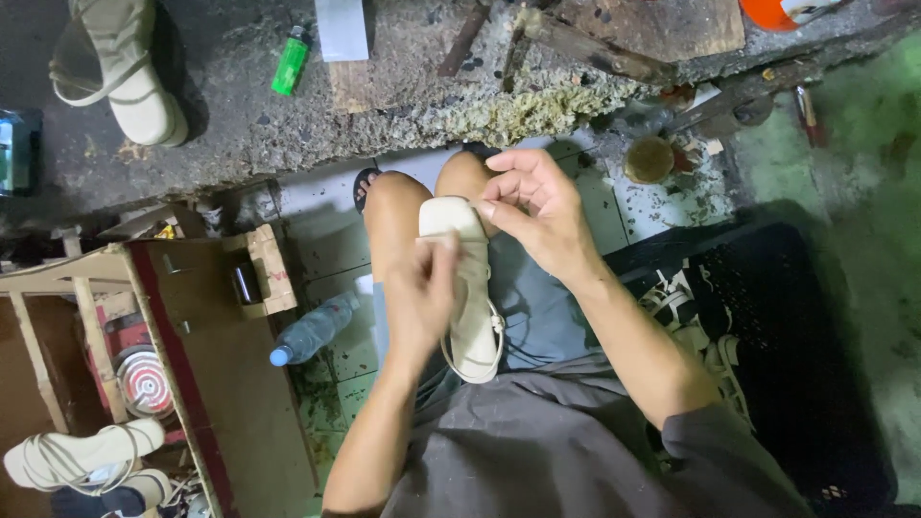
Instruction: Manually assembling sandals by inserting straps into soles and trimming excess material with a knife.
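- Sandal: cream, smooth sole, lying lengthwise over the person's lap between the knees, toe end away from the body. Thin looped strap hangs at the heel end. Middle of it hidden under the left hand.
- Left hand: fingers curled over the sandal's side; grip closed on it, though the fingertips are blurred and hard to make out.
- Right hand: thumb and forefinger pinched on the toe end; other fingers spread loosely above it.
- Tabletop: rough, pitted grey slab, edge crusted with dried yellowish glue. Far side cut off by the frame.
- On it: green lighter, another cream sandal on its side, partly cut off at top.
- Floor: plastic bottle with blue cap lying on tiles; round tin, contents unclear.
- Lower left: more strappy sandals beside a wooden rack, partly out of frame.
- Right: black mesh crate, dim, contents unreadable.
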